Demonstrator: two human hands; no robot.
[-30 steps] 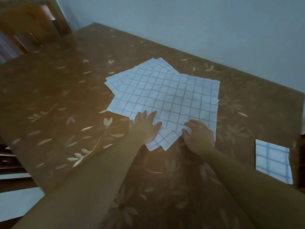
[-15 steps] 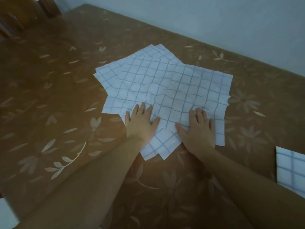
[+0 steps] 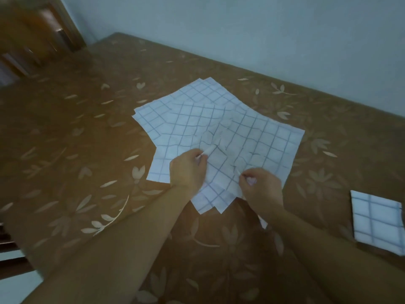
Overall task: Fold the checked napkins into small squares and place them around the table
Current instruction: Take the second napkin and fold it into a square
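The bench [image 3: 72,132] is wearing a brown tablecloth [image 3: 219,255] printed with pale leaves and flowers, which is covering all of its top that shows. A loose pile of checked napkins [image 3: 263,137], white with blue lines, is lying unfolded near the middle, the sheets fanning out at different angles. The top napkin [image 3: 192,128] is puckering into ridges. A folded napkin [image 3: 377,222], a small square, is sitting well apart at the right.

Napkins [image 3: 219,128] white, blue checks; tablecloth [image 3: 87,150] brown (pale floral print); wall [image 3: 263,29] pale blue.
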